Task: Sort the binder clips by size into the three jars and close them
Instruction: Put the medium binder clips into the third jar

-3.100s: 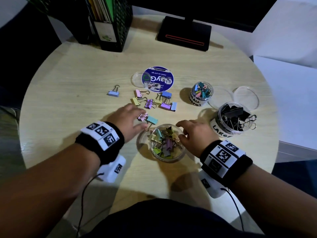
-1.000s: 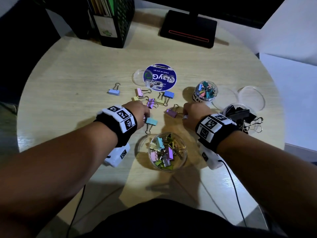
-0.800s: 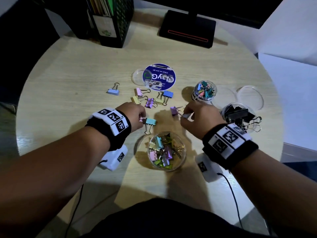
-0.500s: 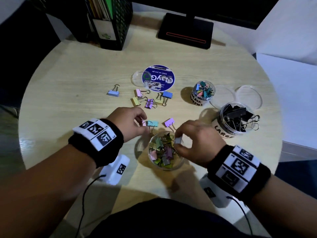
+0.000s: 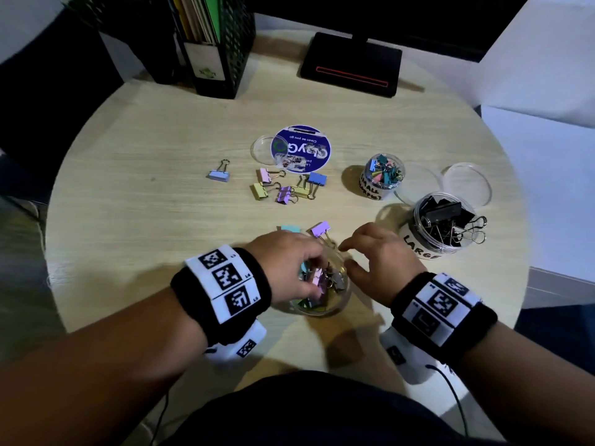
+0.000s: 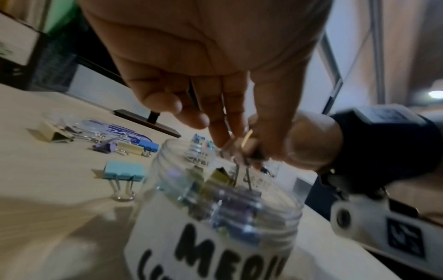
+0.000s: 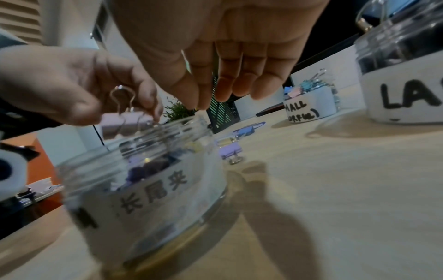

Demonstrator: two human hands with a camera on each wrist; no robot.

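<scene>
The clear medium jar (image 5: 336, 305) stands open near the table's front edge, part full of pastel clips. My left hand (image 5: 317, 278) hangs over its mouth and pinches a pink binder clip (image 7: 124, 125) by its wire handles, also visible in the left wrist view as the left hand (image 6: 239, 140) above the jar (image 6: 215, 227). My right hand (image 5: 349, 255) hovers at the jar's right rim, fingers relaxed and empty. A purple clip (image 5: 320, 228) and a teal clip (image 5: 289, 228) lie just behind the jar. Several more clips (image 5: 286, 188) lie farther back.
The small jar (image 5: 383, 175) and the large jar (image 5: 441, 223) of black clips stand open at the right, two clear lids (image 5: 467, 185) behind them. A blue-labelled lid (image 5: 301, 148) lies mid-table. A black file holder (image 5: 222, 43) and monitor base (image 5: 351, 64) stand at the back.
My right hand let its clip go into the medium jar and drew back to the rim, open. My left hand carried the pink clip over the jar's mouth.
</scene>
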